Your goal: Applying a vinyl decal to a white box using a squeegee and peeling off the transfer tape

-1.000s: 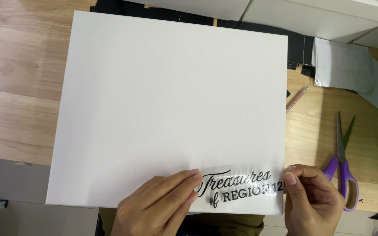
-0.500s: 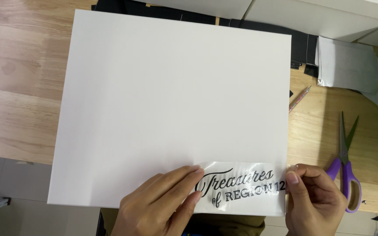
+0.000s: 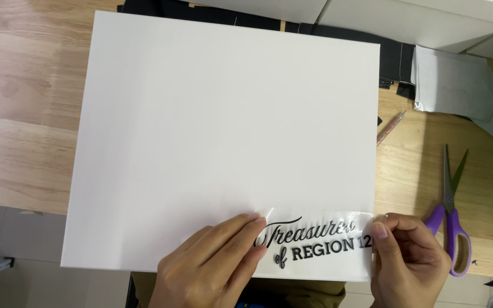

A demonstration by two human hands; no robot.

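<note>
Big smooth white board (image 3: 223, 131) fills the frame's centre over the wooden table (image 3: 24, 114). Lower right, a clear glossy sticker strip (image 3: 315, 242) with black lettering. Left hand (image 3: 212, 265), fingers flat together, presses its left end; right hand (image 3: 409, 262) pinches its right edge. Purple-handled scissors (image 3: 452, 211) far right.

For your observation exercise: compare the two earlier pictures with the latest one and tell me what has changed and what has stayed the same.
Very little changed. The left hand still presses the left end of the clear lettered film onto the white board, and the right hand still pinches its right edge; any shift of either hand is too small to tell. The board, purple-handled scissors and pen lie as before.
</note>
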